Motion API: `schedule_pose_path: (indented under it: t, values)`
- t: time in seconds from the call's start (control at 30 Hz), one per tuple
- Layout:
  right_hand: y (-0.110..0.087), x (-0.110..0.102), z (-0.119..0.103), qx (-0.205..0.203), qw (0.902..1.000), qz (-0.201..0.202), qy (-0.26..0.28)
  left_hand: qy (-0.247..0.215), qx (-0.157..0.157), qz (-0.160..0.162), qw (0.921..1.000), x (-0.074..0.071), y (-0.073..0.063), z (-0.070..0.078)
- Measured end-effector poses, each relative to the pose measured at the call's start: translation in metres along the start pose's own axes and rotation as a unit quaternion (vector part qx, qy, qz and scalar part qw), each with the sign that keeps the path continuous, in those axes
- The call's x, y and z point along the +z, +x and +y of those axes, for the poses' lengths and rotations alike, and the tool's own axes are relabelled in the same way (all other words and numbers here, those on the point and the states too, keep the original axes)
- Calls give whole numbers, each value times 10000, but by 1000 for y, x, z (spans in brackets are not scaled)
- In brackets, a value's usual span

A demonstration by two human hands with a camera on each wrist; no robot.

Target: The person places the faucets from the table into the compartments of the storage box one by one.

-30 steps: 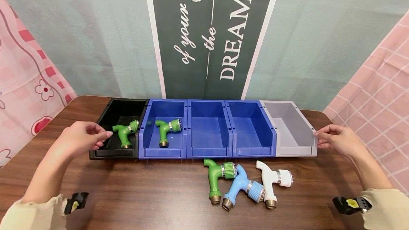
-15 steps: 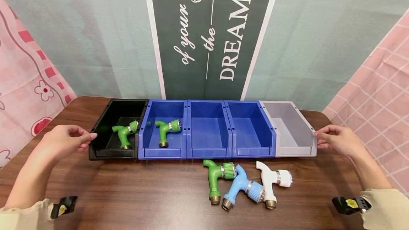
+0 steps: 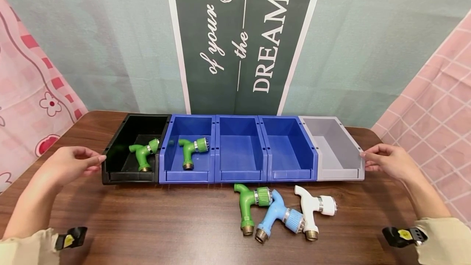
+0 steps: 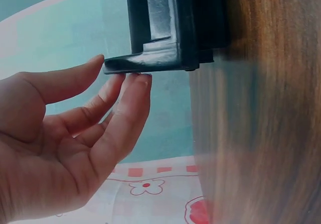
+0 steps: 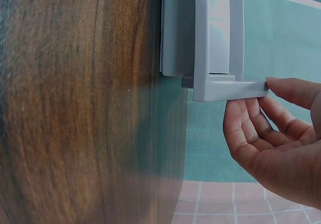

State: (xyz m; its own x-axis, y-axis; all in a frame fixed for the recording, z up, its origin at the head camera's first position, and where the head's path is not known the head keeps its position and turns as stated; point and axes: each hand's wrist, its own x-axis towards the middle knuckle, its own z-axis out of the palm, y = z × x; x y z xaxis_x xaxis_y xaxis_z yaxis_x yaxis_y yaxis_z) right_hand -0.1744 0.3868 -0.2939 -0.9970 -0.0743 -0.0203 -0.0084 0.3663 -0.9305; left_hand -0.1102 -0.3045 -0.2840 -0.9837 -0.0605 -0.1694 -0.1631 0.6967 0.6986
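Observation:
My left hand (image 3: 72, 166) touches the outer side of the black bin (image 3: 130, 177) at the row's left end. In the left wrist view, its thumb meets the rim edge and its fingertips rest against the side wall. My right hand (image 3: 391, 162) does the same at the grey bin (image 3: 340, 174) on the right end. Inside the black bin lies a green tap (image 3: 142, 155); another green tap (image 3: 189, 153) lies in the leftmost blue bin (image 3: 187, 177). Neither hand holds a tap.
Two more blue bins, a middle one (image 3: 241, 177) and a right one (image 3: 292, 175), complete the row. In front, on the wooden table (image 3: 165, 224), lie a green tap (image 3: 245, 207), a light blue tap (image 3: 274, 218) and a white tap (image 3: 310, 212). Curtains hang behind.
My left hand has moved left from over the black bin to its outer side. My right hand stays at the grey bin. The bins and taps show hardly any movement.

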Motion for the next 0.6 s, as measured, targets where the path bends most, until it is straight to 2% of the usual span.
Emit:
schedule_pose_path:
  t: [0.17, 0.37, 0.6]
  values:
    - [0, 0, 0, -9, 10000, 13, 20, -521, -64, -225, 9984, 1, 4, -6]
    - [0, 1, -1, -13, 9999, 43, -143, -607, -13, -232, 9979, 3, 7, -8]
    - [-1, 1, -1, 15, 10000, 36, -14, -891, -52, -271, 9956, 4, 10, -10]
